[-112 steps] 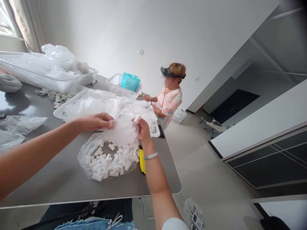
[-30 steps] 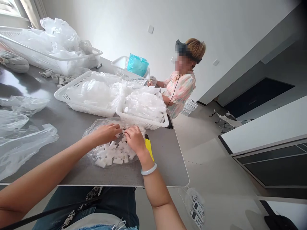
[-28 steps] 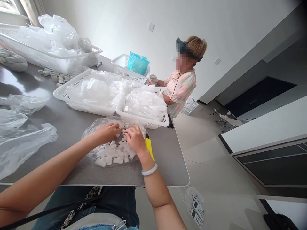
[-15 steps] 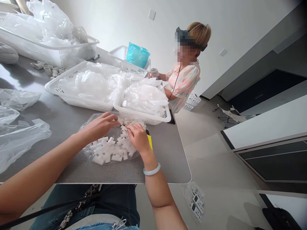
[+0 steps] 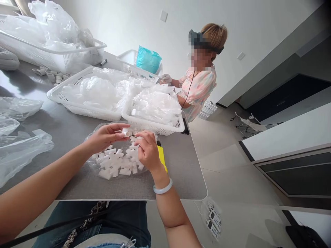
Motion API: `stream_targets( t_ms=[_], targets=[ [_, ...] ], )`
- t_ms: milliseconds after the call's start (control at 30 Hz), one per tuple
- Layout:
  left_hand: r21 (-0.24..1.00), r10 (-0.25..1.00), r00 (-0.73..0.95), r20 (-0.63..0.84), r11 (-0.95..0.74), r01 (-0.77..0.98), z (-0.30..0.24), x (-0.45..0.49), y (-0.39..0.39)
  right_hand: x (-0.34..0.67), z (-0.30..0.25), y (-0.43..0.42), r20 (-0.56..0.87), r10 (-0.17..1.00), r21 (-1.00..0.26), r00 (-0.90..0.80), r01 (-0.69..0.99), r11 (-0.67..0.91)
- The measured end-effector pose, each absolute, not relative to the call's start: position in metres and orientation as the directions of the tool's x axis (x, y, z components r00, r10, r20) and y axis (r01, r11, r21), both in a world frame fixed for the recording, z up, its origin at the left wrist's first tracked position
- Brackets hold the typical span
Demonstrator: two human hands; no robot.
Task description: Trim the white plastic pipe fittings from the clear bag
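My left hand [image 5: 110,135] grips a small white plastic pipe fitting [image 5: 126,132] between thumb and fingers, its round opening showing. Just right of it is my right hand [image 5: 147,148], with bent fingers drawn together; whatever they hold, if anything, is hidden. A pale bangle [image 5: 162,187] circles that wrist. Beneath both hands, a heap of similar white fittings [image 5: 116,162] lies on a clear plastic bag [image 5: 94,160] spread on the grey table [image 5: 85,187]. Beside my right hand lies a yellow object [image 5: 162,158] with a black end, partly covered.
Beyond my hands stand a large white basket [image 5: 69,105] and a smaller one [image 5: 165,129], both full of clear bags. Another basket [image 5: 85,53] is at back left, near loose grey-white fittings [image 5: 51,75]. A person [image 5: 199,79] works across the table. Plastic bags [image 5: 23,148] lie left.
My left hand has turned and lifted slightly, and a white fitting now shows in its fingers. The right hand has shifted a little, its fingers raised from the heap.
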State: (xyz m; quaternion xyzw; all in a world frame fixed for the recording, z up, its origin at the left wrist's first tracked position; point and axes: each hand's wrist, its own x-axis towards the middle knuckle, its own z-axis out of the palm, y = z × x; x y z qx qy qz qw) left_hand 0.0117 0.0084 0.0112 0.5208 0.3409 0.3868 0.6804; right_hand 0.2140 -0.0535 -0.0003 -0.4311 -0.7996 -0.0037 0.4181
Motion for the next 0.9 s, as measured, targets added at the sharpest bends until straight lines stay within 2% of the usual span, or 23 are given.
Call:
stream_targets(
  t_ms=[100, 300, 400, 467, 567, 633, 700, 800, 833, 900],
  targets=[
    [0.932, 0.857, 0.495, -0.139, 0.283, -0.228, 0.015, 0.015, 0.007, 0.212, 0.0, -0.055, 0.672, 0.66, -0.29, -0.336, 0.701, 0.652],
    [0.894, 0.821, 0.531, -0.211, 0.382, -0.235, 0.017, 0.015, 0.005, 0.211, -0.003, -0.054, 0.617, 0.638, -0.184, -0.46, 0.705, 0.685],
    [0.9, 0.791, 0.578, -0.202, 0.383, -0.209, 0.019, 0.015, 0.003, 0.21, -0.007, -0.053, 0.598, 0.626, -0.142, -0.501, 0.702, 0.698],
    [0.926, 0.78, 0.606, -0.154, 0.328, -0.186, 0.019, 0.016, 0.001, 0.207, -0.01, -0.053, 0.57, 0.641, -0.156, -0.514, 0.698, 0.699],
    [0.986, 0.806, 0.592, -0.031, 0.122, -0.115, 0.018, 0.017, -0.002, 0.197, -0.014, -0.055, 0.541, 0.701, -0.286, -0.465, 0.682, 0.674],
    [0.997, 0.833, 0.546, 0.082, -0.077, -0.033, 0.016, 0.017, -0.003, 0.191, -0.015, -0.056, 0.524, 0.757, -0.43, -0.39, 0.646, 0.63],
    [0.957, 0.837, 0.501, 0.22, -0.285, 0.056, 0.015, 0.016, -0.003, 0.187, -0.015, -0.057, 0.479, 0.824, -0.614, -0.302, 0.555, 0.561],
    [0.816, 0.777, 0.463, 0.426, -0.551, 0.173, 0.014, 0.017, -0.002, 0.184, -0.012, -0.057, 0.332, 0.923, -0.899, -0.194, 0.231, 0.372],
    [0.77, 0.752, 0.464, 0.467, -0.604, 0.204, 0.014, 0.017, -0.001, 0.184, -0.01, -0.057, 0.269, 0.948, -0.953, -0.172, 0.095, 0.288],
    [0.721, 0.726, 0.479, 0.494, -0.649, 0.241, 0.013, 0.017, 0.0, 0.184, -0.004, -0.057, 0.167, 0.978, -0.982, -0.123, -0.114, 0.153]
  ],
)
